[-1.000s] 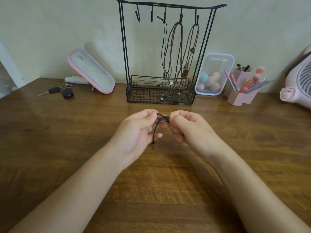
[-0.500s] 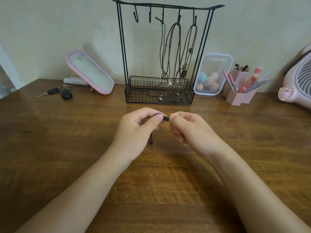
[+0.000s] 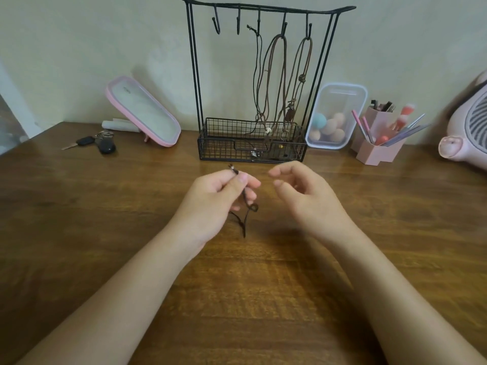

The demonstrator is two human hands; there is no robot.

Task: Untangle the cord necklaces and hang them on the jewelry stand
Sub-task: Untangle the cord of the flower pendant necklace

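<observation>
Cord necklace (image 3: 245,222) dangles from the left grip (image 3: 218,198), pinched tight over the surface (image 3: 79,219). With one hold, it could slip down or knot up. Right grip (image 3: 303,198) is loose, holding nothing. Jewelry stand (image 3: 195,75) stands far back.

Left hand (image 3: 216,198) pinches dark cord necklace (image 3: 246,212); right hand (image 3: 303,191) loose.

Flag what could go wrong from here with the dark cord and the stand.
1. Only the left hand pinches the dark cord, near one end; the right hand holds nothing, so the cord may slip or re-knot where it curls.
2. Reaching for the free hooks on the jewelry stand could brush the hung necklaces and tangle them.
</observation>
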